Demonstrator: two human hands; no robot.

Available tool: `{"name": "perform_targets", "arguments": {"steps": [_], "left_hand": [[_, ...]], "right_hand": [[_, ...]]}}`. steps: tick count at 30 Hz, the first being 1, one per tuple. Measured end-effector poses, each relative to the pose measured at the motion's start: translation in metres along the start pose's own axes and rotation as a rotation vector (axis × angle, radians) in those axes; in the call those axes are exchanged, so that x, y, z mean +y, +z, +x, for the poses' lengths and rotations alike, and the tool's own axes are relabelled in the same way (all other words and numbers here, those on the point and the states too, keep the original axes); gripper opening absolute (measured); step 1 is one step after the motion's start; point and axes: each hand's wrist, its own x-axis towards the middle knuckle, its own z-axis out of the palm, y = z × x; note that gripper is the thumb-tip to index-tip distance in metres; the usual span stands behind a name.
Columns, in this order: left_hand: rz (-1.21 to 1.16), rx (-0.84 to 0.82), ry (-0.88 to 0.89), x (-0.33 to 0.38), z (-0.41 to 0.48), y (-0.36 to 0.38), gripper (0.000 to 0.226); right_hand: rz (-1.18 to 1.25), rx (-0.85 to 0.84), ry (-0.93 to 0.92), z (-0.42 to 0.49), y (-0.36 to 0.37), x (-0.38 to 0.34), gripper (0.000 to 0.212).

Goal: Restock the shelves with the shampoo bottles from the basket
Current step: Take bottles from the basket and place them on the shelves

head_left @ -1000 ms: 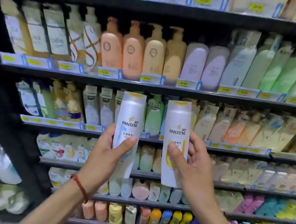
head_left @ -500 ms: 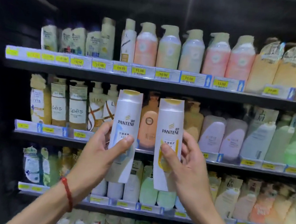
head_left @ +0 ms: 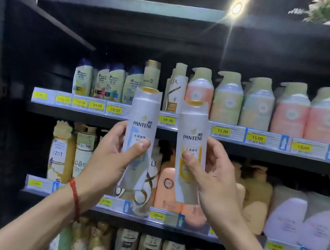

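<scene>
My left hand (head_left: 109, 159) grips a white Pantene shampoo bottle with a blue label (head_left: 142, 121), held upright in front of the shelves. My right hand (head_left: 214, 176) grips a second white Pantene bottle with a yellow label (head_left: 192, 137), also upright, just right of the first. Both bottle tops reach the level of the upper stocked shelf (head_left: 242, 147). On that shelf, behind the bottles, stands a similar Pantene bottle (head_left: 151, 75) beside a Lux bottle (head_left: 175, 92). The basket is out of view.
The upper shelf holds small bottles at left (head_left: 106, 81) and pump bottles in peach and green at right (head_left: 291, 110). Lower shelves (head_left: 186, 228) are packed with pump bottles. A dark frame (head_left: 1, 99) borders the left side. A ceiling light (head_left: 236, 7) glares above.
My view has tilted upward, so higher shelves and the ceiling light have come into sight. Both hands have kept their bottles and risen with them toward the upper stocked shelf.
</scene>
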Motion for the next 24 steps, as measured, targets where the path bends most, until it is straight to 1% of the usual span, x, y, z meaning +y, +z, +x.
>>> {"name": "perform_targets", "arguments": {"steps": [4, 10, 13, 16, 19, 22, 24], "left_hand": [[-0.007, -0.045, 0.055, -0.003, 0.040, -0.038, 0.034], [0.011, -0.117, 0.128, 0.000, 0.097, -0.094, 0.045], [-0.004, -0.132, 0.132, 0.002, 0.118, -0.110, 0.038], [-0.023, -0.155, 0.143, 0.003, 0.131, -0.115, 0.035], [-0.042, -0.155, 0.152, 0.002, 0.136, -0.112, 0.035], [-0.065, -0.152, 0.161, 0.000, 0.139, -0.108, 0.039], [-0.078, -0.151, 0.172, 0.000, 0.139, -0.106, 0.043]], "right_hand": [[-0.084, -0.017, -0.056, 0.032, 0.038, 0.002, 0.034], [-0.132, 0.073, -0.202, 0.085, 0.092, -0.007, 0.035], [-0.174, 0.126, -0.294, 0.111, 0.110, -0.017, 0.034], [-0.238, 0.155, -0.364, 0.134, 0.118, -0.022, 0.037], [-0.286, 0.195, -0.378, 0.155, 0.119, -0.021, 0.042], [-0.329, 0.218, -0.357, 0.170, 0.119, -0.013, 0.039], [-0.375, 0.199, -0.330, 0.174, 0.117, -0.008, 0.038]]}}
